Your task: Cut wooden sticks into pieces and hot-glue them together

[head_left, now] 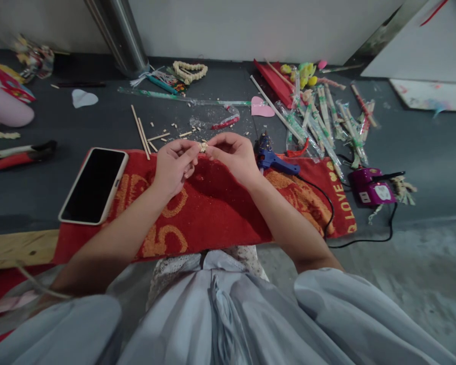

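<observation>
Between my fingertips is a small cream-coloured piece [203,147], too small to make out fully. My left hand [175,165] pinches it from the left, and my right hand [232,156] pinches it from the right. Both hands are over the far edge of a red towel [220,218] with orange patterns. Just beyond them lie short cut pieces of thin wooden stick [158,137] and scattered crumbs. A blue hot glue gun [275,161] rests right of my right hand, partly on the towel.
A phone [95,185] lies at left, near red-handled pliers [19,154]. Many plastic-wrapped sticks [319,121] are piled at right, beside a purple box [371,186] with a black cord. Behind are a heart-shaped beige frame [190,72], a pink paper heart [262,107] and a metal post [123,40].
</observation>
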A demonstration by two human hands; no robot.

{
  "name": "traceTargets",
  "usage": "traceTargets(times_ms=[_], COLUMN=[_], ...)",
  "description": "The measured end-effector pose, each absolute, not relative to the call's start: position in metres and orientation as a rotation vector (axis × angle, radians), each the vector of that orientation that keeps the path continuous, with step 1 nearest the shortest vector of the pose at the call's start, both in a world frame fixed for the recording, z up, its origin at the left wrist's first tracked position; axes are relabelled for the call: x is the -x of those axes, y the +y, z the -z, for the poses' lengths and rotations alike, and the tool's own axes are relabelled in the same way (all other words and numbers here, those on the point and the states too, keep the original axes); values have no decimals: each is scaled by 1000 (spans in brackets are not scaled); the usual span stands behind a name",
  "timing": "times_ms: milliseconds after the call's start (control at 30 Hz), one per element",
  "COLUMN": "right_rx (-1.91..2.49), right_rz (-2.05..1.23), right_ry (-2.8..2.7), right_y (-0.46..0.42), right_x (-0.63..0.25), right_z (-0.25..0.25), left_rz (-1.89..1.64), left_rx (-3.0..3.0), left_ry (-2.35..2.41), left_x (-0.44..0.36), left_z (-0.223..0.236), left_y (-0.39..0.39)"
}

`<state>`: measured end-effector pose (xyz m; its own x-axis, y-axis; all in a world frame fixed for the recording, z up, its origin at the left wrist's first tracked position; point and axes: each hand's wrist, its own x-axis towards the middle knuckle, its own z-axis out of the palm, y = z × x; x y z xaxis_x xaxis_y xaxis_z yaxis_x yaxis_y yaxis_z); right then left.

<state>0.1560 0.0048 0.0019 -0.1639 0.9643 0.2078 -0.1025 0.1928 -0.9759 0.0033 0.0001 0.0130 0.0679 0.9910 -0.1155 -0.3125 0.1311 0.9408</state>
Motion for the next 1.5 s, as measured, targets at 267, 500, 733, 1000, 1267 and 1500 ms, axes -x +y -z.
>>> traceTargets(times_ms=[267,500,733,1000,1267,1500], right_rx=[876,849,840,897,857,911], right_rz=[-1214,-1250,-1245,-1213,-1177,-1133], right_ry=[-1296,-1233,-1238,-1278,-1315,-1334], right_y=[4,4,4,5,5,5], right_x=[-152,-150,-150,-150,-151,-150], right_z=[0,3,3,5,5,4], left_rz=[-1348,-1387,-1384,-1346,-1369,-1381], left_rx=[-1110,-1217,-1195,-1180,-1218,-1222], left_ry=[980,944,980,1084,1086,1100], left_x=[-2,0,1,1,0,-1], left_z=[-1,9,6,0,0,-1], left_y=[3,5,3,-2,-2,-3])
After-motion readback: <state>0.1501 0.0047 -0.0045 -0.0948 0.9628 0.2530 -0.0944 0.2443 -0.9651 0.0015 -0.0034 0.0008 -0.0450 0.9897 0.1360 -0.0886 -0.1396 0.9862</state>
